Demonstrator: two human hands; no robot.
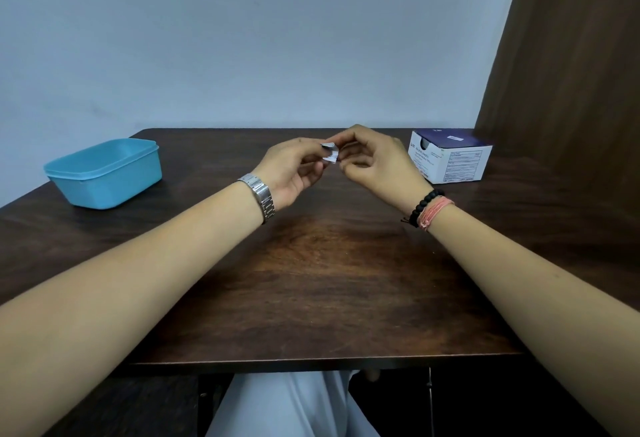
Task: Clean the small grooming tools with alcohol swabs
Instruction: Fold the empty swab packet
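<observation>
**Swab packet held in the air, swab box at the right**

A small white swab packet (329,152), bent and crumpled, sits above the table's far half, pinched at both sides. The swab box (450,156), white with a dark blue top, stands on the table's far right corner, well apart from the packet.

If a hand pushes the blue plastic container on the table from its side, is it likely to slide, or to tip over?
The blue plastic container would probably slide rather than tip: it looks low and wide, resting flat on the smooth wooden table. It is likely stiff and fairly light, being thin moulded plastic with its lid on. What is inside cannot be seen, so its real weight is uncertain.
</observation>
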